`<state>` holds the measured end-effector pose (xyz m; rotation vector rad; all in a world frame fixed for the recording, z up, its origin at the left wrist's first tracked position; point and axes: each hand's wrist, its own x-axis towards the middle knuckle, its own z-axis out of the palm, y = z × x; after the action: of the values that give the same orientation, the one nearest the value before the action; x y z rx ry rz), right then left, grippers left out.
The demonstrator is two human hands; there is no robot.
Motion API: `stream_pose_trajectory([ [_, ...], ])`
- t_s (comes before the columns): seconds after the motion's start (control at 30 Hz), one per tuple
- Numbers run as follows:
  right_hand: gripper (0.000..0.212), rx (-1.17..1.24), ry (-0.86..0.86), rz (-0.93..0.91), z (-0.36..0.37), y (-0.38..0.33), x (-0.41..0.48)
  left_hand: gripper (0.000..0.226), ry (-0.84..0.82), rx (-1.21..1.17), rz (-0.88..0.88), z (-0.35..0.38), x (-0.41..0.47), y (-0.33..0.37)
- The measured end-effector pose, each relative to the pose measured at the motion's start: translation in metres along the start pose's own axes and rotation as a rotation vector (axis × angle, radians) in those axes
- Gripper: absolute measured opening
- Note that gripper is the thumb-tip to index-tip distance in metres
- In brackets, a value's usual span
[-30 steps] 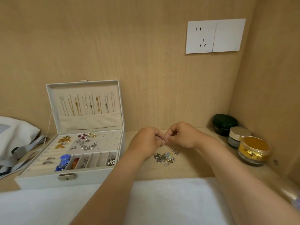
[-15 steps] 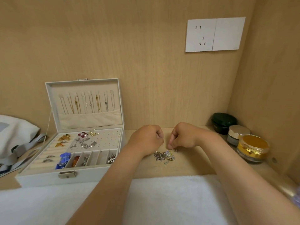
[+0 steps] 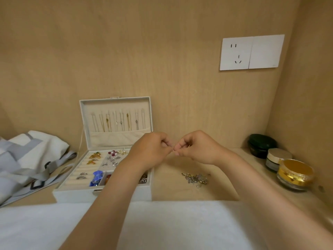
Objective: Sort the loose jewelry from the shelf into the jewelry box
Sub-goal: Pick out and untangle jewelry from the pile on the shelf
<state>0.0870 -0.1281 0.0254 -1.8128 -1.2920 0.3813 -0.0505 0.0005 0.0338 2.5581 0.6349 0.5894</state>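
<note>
A white jewelry box (image 3: 72,194) stands open on the wooden shelf, its lid upright with several chains hanging inside. Its tray holds gold, silver, red and blue pieces. A small pile of loose silver jewelry (image 3: 195,177) lies on the shelf to the right of the box. My left hand (image 3: 150,153) and my right hand (image 3: 197,147) meet fingertip to fingertip above the shelf, over the box's right rear corner. Both pinch one tiny piece between them; the piece itself is too small to make out.
Three jars stand in the right corner: a dark green one (image 3: 261,144), a silver-lidded one (image 3: 277,158) and a gold one (image 3: 295,175). A white and grey bag (image 3: 27,159) lies left of the box. A white cloth (image 3: 162,226) covers the front. A wall socket (image 3: 251,52) is mounted above.
Both hands have lifted from just above the loose pile and shifted left toward the box, fingertips touching again. The camera view has swung to the left.
</note>
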Motion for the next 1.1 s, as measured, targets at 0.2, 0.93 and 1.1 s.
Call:
stream_pose_trajectory([
  [0.2,0.011,0.055,-0.037,-0.066,0.023,-0.04,0.008,0.006,0.013,-0.1,-0.009,-0.054,-0.03,-0.033],
  [0.93,0.012,0.028,-0.034,-0.016,0.113,-0.073,0.055,0.011,0.064,-0.318,-0.051,-0.076,-0.071,-0.109],
  [1.1,0.005,-0.001,-0.023,-0.028,0.113,-0.072,0.052,0.008,-0.062,-0.253,-0.059,-0.077,-0.078,-0.106],
])
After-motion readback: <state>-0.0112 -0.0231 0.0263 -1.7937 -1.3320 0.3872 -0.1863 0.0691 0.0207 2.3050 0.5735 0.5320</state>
